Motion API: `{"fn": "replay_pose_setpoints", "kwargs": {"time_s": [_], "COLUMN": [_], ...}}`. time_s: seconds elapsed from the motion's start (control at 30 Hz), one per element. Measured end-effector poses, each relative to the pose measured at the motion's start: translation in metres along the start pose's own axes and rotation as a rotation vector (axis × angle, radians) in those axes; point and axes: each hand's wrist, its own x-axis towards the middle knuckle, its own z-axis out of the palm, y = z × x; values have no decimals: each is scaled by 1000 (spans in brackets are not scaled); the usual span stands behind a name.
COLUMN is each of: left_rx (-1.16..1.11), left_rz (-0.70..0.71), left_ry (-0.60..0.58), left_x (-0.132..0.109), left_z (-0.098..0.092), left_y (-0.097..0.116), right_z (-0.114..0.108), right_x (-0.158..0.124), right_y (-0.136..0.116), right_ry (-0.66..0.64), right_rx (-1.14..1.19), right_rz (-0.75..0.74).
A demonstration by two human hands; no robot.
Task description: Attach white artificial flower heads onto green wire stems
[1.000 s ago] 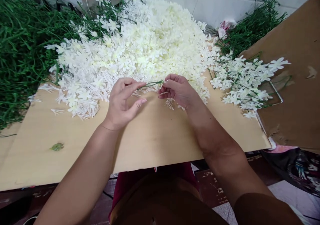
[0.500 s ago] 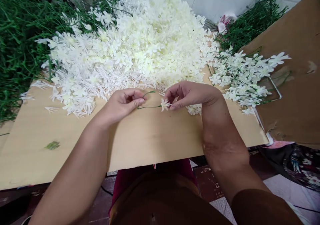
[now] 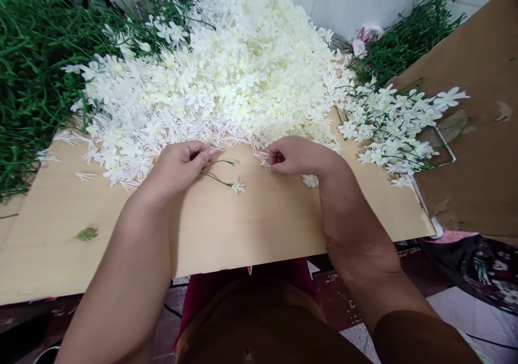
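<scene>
My left hand (image 3: 184,164) is closed, thumb against fingers, on a thin green artificial flower stem (image 3: 218,180). The stem forks into two branches to the right of my fingertips. One branch ends in a small white spiky flower piece (image 3: 238,188); the other has a bare green tip. My right hand (image 3: 293,156) is curled shut at the near edge of the pile of white artificial flowers (image 3: 251,78), beside some white spiky pieces (image 3: 261,156). Its fingertips are turned away, and whatever they hold is hidden.
Green stems (image 3: 36,72) are heaped at the left, with another bunch (image 3: 408,45) at the back right. Stems with white flowers (image 3: 396,121) lie at the right against a cardboard panel (image 3: 477,126). A small green leaf piece (image 3: 86,234) lies on the tabletop (image 3: 251,223).
My right hand has come away from the white flower piece on the stem and curled its fingers at the pile's edge. My left hand has shifted left with the stem.
</scene>
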Motion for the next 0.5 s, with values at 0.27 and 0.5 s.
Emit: {"fn": "replay_pose_setpoints", "kwargs": {"time_s": [0.27,0.5], "left_rx": [177,216], "left_rz": [-55,56], "left_ry": [-301,-210], "left_x": [-4,-2], "left_z": [2,11], "left_y": [9,12], "right_z": [5,13], "right_x": [6,20], "right_y": [16,25], "right_ry": [327,458], "right_rx": [483,743], "right_rz": [-139,-182]}}
